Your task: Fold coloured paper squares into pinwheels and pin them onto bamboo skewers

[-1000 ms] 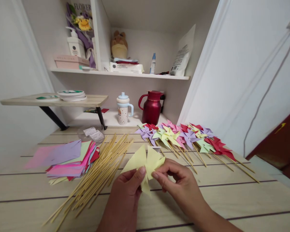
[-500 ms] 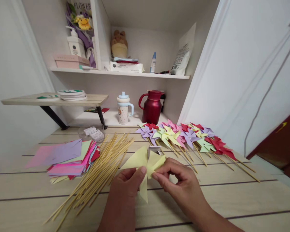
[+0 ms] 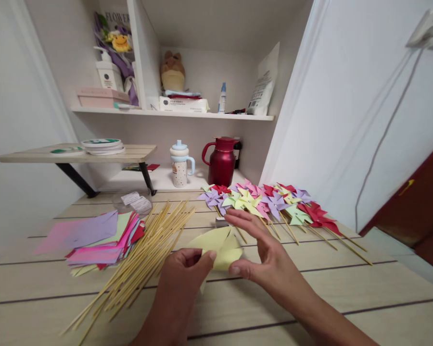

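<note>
While my left hand (image 3: 182,276) pinches the yellow paper (image 3: 218,245) at its middle, the paper sits just above the table (image 3: 346,293), right in front of me. My right hand (image 3: 263,257) is open, fingers spread, its thumb touching the paper's right side. There is one yellow paper in my hands. Beside it lie many sticks (image 3: 144,257), too many to count.

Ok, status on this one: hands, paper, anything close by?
Left hand pinching yellow folded paper. Right hand open, thumb at its edge. Bamboo sticks lie just left.
</note>
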{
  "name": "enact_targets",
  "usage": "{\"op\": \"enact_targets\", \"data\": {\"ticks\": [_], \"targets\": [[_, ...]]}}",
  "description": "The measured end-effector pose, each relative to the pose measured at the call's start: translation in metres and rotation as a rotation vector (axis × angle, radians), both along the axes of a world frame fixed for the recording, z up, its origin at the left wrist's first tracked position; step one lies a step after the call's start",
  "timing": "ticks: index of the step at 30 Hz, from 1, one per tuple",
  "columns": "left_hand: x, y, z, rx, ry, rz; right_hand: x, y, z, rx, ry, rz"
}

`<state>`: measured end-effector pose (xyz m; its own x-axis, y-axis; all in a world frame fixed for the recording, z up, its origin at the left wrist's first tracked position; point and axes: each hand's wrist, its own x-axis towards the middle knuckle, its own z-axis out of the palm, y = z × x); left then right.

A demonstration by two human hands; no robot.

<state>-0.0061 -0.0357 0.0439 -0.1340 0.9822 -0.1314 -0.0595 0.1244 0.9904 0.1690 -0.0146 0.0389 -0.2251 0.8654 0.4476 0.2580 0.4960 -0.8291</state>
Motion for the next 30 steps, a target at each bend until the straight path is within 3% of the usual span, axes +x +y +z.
{"op": "enact_targets", "data": {"ticks": [5, 10, 18, 23, 30], "targets": [[0.0, 0.0, -0.006, 0.056, 0.036, -0.086, -0.001, 0.0, 0.005, -0.112, 0.019, 0.105], [-0.005, -0.001, -0.008, 0.141, 0.213, -0.118, 0.0, -0.002, 0.005, -0.129, 0.062, 0.057], [-0.004, -0.004, 0.001, 0.325, 0.326, -0.109, -0.003, -0.005, 0.008, -0.13, 0.014, 0.078], [-0.001, -0.004, 0.005, 0.34, 0.363, -0.051, -0.005, -0.005, 0.009, -0.111, -0.053, 0.053], [-0.002, -0.004, -0.002, 0.308, 0.347, -0.052, -0.008, -0.006, 0.005, -0.164, -0.024, 0.004]]}}
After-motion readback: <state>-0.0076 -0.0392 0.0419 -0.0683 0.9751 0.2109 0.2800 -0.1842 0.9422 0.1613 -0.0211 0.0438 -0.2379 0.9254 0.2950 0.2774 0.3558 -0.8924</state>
